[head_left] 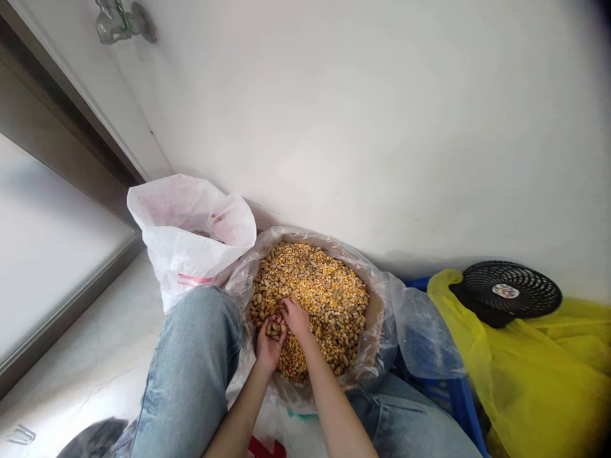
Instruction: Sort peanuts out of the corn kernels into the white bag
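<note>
Between my knees stands a wide container lined with a clear plastic bag (pixel 389 305), full of mixed corn kernels (pixel 319 286) and unshelled peanuts (pixel 274 273). My left hand (pixel 270 346) is at the left side of the mix, palm up, fingers curled around several peanuts (pixel 275 327). Just to its right, my right hand (pixel 296 318) reaches over the mix with its fingertips bent down at those peanuts. Whether the right fingers pinch a peanut is too small to make out.
A white woven sack (pixel 191 248) stands open at the left by the wall (pixel 358 127). To the right are a blue crate (pixel 470 413), yellow mesh cloth (pixel 539 375) and a black fan (pixel 513 289). A wall tap (pixel 124 22) is at upper left; something red (pixel 267 447) lies below.
</note>
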`<state>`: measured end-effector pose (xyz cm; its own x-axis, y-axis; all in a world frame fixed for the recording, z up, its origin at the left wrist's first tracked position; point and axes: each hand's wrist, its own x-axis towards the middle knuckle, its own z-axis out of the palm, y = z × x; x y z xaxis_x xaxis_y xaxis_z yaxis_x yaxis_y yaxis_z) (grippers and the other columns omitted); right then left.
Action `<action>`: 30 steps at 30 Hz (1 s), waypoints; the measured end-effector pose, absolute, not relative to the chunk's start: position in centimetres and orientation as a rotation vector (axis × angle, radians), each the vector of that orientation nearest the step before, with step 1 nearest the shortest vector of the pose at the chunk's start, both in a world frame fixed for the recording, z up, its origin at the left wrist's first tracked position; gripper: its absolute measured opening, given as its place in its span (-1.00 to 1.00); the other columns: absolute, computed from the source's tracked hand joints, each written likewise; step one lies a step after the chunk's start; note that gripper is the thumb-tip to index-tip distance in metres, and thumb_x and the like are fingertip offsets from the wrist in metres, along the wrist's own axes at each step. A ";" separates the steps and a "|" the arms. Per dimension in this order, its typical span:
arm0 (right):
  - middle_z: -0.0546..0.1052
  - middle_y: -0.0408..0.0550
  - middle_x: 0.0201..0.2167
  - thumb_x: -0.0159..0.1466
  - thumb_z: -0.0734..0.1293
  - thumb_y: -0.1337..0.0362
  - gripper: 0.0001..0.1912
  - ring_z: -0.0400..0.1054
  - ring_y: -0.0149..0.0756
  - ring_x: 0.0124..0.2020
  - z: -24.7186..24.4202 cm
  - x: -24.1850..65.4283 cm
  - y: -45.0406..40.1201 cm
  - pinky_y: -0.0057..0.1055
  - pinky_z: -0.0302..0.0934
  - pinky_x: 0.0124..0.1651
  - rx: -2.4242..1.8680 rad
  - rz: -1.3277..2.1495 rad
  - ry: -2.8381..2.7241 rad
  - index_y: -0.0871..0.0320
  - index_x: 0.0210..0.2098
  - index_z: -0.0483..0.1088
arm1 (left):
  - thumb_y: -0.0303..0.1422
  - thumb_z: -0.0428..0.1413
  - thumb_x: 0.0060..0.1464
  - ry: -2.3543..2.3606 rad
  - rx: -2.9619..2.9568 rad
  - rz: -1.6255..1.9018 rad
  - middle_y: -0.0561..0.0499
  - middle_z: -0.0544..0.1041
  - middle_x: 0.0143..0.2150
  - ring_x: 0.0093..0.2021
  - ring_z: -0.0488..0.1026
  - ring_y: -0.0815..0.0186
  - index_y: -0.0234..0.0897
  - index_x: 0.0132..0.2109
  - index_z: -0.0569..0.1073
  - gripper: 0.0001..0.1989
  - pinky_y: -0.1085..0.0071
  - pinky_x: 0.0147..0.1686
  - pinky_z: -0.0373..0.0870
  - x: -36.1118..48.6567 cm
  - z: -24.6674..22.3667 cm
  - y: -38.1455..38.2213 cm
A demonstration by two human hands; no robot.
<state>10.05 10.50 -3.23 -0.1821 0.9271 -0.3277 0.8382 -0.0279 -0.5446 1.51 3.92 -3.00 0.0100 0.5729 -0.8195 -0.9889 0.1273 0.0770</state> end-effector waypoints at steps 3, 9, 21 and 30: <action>0.42 -0.11 -0.34 0.11 0.20 0.25 -0.80 0.30 -0.35 -0.35 -2.2 11.0 9.3 -0.43 0.14 -0.26 -1.820 1.054 -1.926 0.07 -0.27 0.38 | -0.51 -0.06 0.00 0.829 -0.644 1.363 0.00 0.48 -0.49 -0.45 0.44 0.42 -0.34 -0.44 0.40 -0.84 0.46 -0.42 0.42 1.6 -3.2 3.9; 0.43 -0.10 -0.36 0.14 0.18 0.20 -0.76 0.29 -0.34 -0.32 -1.4 11.0 6.6 -0.41 0.16 -0.23 -1.662 1.204 -1.767 0.09 -0.26 0.39 | -0.52 -0.06 0.00 0.873 -0.608 1.387 0.04 0.49 -0.46 -0.45 0.45 0.43 -0.31 -0.41 0.41 -0.84 0.51 -0.48 0.39 1.9 -3.7 3.8; 0.39 -0.12 -0.23 0.12 0.18 0.36 -0.71 0.29 -0.34 -0.23 -2.9 10.4 11.3 -0.47 0.10 -0.25 -1.716 0.945 -2.544 -0.03 -0.20 0.36 | -0.52 -0.07 0.01 0.870 -0.711 1.383 -0.01 0.48 -0.46 -0.42 0.45 0.38 -0.33 -0.43 0.40 -0.83 0.43 -0.41 0.42 1.6 -3.3 3.9; 0.40 -0.10 -0.30 0.21 0.11 0.18 -0.75 0.31 -0.36 -0.29 -2.4 12.0 10.0 -0.46 0.13 -0.25 -1.783 0.916 -2.240 0.05 -0.29 0.38 | -0.51 -0.05 0.00 0.885 -0.711 1.364 0.00 0.47 -0.47 -0.44 0.45 0.38 -0.34 -0.42 0.40 -0.85 0.41 -0.41 0.44 1.6 -3.3 3.9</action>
